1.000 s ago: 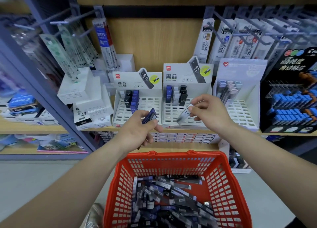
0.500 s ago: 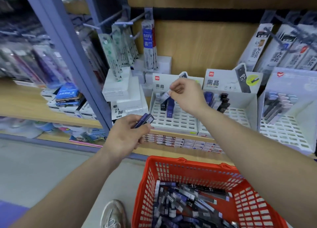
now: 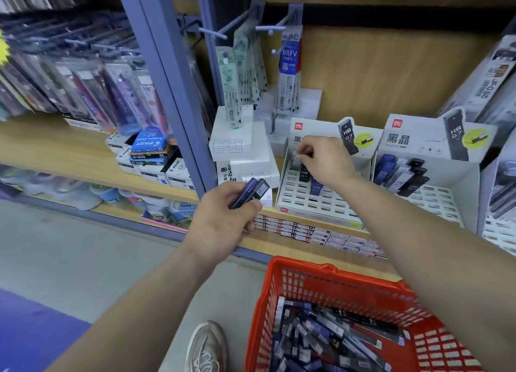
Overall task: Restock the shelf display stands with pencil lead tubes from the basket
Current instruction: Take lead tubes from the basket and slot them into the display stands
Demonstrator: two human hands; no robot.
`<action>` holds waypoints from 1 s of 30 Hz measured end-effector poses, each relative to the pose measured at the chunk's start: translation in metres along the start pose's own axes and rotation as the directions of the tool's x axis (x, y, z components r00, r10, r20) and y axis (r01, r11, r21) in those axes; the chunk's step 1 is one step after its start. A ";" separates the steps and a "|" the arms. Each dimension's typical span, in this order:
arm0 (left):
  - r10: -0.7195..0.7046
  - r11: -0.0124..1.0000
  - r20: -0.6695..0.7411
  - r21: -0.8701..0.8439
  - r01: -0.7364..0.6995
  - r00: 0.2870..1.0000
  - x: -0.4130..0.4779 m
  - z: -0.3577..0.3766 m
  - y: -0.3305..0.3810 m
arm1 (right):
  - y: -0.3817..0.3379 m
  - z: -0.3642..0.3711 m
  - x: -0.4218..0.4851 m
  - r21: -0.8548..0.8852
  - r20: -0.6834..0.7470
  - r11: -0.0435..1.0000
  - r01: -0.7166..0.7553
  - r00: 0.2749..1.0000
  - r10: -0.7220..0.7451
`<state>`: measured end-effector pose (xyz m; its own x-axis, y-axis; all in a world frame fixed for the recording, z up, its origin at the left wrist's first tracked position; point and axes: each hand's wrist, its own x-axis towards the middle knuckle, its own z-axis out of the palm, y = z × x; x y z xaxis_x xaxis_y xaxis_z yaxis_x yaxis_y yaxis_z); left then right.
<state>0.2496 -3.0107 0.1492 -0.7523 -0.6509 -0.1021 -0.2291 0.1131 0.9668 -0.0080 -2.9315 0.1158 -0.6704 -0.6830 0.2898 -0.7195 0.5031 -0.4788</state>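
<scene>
Fingers of the right hand (image 3: 325,162) pinch a pale tube (image 3: 295,159) over the display stand (image 3: 315,204); left hand (image 3: 223,220) grips dark tubes (image 3: 252,191).

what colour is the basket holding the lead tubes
Red: the basket has a red grid-holed wall, best seen low right in the head view.

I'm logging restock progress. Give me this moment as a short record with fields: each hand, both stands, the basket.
Left hand: grips lead tubes, one purple, one dark, in front of the shelf edge.
Right hand: pinches a pale tube at the left stand's back row.
Left stand: few tubes standing, most slots bare.
Right stand: cluster of tubes at back left, other slots bare.
Basket: red, many loose tubes inside.
</scene>
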 end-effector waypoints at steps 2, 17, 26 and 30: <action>-0.009 1.000 -0.004 0.003 0.009 1.000 0.000 0.000 -0.001 | -0.002 0.001 0.002 -0.039 0.024 0.999 0.014 1.000 -0.013; 0.024 0.999 0.020 -0.039 -0.023 1.000 -0.002 0.015 0.014 | -0.051 -0.045 -0.062 0.530 0.095 0.845 -0.064 0.995 0.016; 0.075 0.997 0.120 -0.032 -0.072 0.990 -0.013 0.035 0.021 | -0.079 -0.078 -0.097 0.626 0.364 0.705 -0.332 0.925 0.112; 0.061 0.998 0.137 -0.039 -0.056 0.989 -0.013 0.039 0.025 | -0.073 -0.086 -0.101 0.704 0.357 0.599 -0.381 0.919 0.164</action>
<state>0.2297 -2.9707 0.1652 -0.8426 -0.5335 -0.0739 -0.1621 0.1203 0.9794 0.0963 -2.8532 0.1929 -0.6695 -0.7349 -0.1082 -0.0483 0.1884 -0.9809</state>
